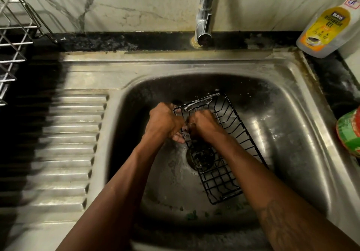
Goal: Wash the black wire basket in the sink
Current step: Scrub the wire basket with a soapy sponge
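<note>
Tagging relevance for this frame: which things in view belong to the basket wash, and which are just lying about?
Job: black wire basket; sink; left hand gripping basket rim; right hand at the basket; faucet; dishwash gel bottle (likely).
Lying about: steel dish rack; green-and-red container.

Two arms are seen from the near edge to the middle of the scene, uncovered along their whole visible length. The right forearm (251, 165) bears a dark tattoo (272, 219) of fine linework towards the elbow, its design too blurred to read. The left forearm (120, 182) is unmarked. The left hand (165, 122) and right hand (204, 123) are bare, and the right glistens wet at the knuckles.
</note>
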A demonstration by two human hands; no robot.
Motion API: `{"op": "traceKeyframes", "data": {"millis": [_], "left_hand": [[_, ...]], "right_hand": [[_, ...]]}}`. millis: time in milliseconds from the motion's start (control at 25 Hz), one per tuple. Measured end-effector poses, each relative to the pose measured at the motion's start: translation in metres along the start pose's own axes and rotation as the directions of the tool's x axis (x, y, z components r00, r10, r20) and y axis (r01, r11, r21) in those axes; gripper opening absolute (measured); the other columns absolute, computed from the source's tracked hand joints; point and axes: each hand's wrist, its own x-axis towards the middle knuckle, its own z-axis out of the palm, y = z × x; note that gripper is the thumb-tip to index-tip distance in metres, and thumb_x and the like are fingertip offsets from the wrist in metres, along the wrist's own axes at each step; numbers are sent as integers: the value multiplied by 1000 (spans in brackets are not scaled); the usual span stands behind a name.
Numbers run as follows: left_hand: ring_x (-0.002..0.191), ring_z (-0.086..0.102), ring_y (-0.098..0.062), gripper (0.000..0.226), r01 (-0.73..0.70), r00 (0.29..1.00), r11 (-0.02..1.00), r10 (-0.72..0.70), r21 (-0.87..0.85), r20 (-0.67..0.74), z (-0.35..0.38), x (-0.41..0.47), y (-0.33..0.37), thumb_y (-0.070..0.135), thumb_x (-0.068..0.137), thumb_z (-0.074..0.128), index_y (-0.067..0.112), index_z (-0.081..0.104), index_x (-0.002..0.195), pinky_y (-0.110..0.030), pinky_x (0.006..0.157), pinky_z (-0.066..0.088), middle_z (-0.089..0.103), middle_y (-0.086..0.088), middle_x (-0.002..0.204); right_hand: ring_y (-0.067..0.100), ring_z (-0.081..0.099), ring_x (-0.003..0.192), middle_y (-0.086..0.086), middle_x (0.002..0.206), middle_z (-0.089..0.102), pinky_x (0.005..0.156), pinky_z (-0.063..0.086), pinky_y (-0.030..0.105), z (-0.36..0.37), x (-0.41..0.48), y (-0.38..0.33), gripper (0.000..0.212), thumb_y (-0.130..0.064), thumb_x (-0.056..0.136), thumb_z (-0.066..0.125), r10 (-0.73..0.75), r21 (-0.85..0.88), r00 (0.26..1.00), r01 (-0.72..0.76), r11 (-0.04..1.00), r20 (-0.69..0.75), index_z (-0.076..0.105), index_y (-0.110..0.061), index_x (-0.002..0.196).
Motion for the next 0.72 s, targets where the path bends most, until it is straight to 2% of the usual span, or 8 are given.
{"op": "traceKeyframes", "data": {"millis": [120, 200, 280, 360, 440, 520, 600, 720], "left_hand": [[55, 73, -42, 31, -19, 999, 1000, 19, 22, -37, -1, 0, 0, -7, 84, 68, 22, 60, 89, -50, 65, 64, 73, -25, 87], [55, 73, -40, 35, -20, 999, 999, 22, 35, -41, 1, 1, 0, -7, 84, 69, 25, 56, 84, -49, 65, 64, 73, -24, 85], [57, 74, -41, 38, -7, 999, 999, 9, 33, -44, 0, 2, -1, -4, 85, 72, 28, 51, 80, -51, 67, 64, 74, -24, 84], [58, 74, -41, 35, 3, 999, 999, -2, 33, -41, 0, 4, -1, -2, 85, 73, 27, 53, 81, -52, 67, 64, 75, -23, 86], [58, 74, -42, 33, 13, 999, 999, -12, 32, -31, 0, 3, 0, -3, 86, 72, 26, 57, 88, -51, 67, 64, 75, -23, 85], [57, 73, -42, 35, 18, 1000, 1000, -18, 21, -12, 1, 2, 2, -7, 85, 71, 23, 58, 99, -50, 67, 64, 75, -21, 73], [56, 74, -40, 37, 16, 1000, 1000, -15, 19, -14, 0, 0, 2, -9, 85, 71, 20, 59, 104, -49, 66, 64, 72, -15, 59], [56, 74, -39, 30, 8, 1000, 1000, -7, 19, -28, -1, -6, 3, -8, 86, 69, 19, 58, 92, -48, 67, 64, 74, -18, 73]], "right_hand": [[9, 59, 69, -4, 75, 61, 64, 46, 27, -2, -9, 8, 30, -10, 95, 64, -22, 251, 1000, 17, 968, 17, 64, -25, 69], [18, 63, 79, 3, 87, 66, 69, 52, 31, 3, -10, 2, 11, -7, 92, 66, 42, 174, 995, -26, 984, -91, 72, -15, 88], [25, 64, 86, 9, 97, 68, 68, 46, 29, 7, -5, -9, 14, -4, 90, 63, 72, 84, 975, -55, 995, -212, 72, -10, 100], [24, 60, 82, 8, 95, 67, 65, 38, 26, 6, -2, -10, 14, -6, 92, 61, 90, 120, 966, -62, 991, -242, 71, -12, 100], [16, 58, 79, 3, 92, 65, 64, 39, 23, 5, -6, -4, 10, -11, 94, 64, 67, 111, 984, -48, 993, -167, 71, -15, 99], [15, 62, 82, 2, 94, 67, 66, 42, 21, 10, -8, 2, 10, -12, 95, 62, 101, 76, 972, -87, 993, -210, 70, -16, 99], [16, 63, 80, 5, 95, 67, 65, 44, 23, 6, -11, 5, 12, -8, 94, 59, 253, 109, 899, -229, 967, -357, 68, -14, 100], [19, 63, 79, 7, 93, 66, 64, 45, 24, 0, -15, 14, 13, -4, 89, 63, 460, 185, 790, -421, 888, -406, 68, -9, 100]]}}
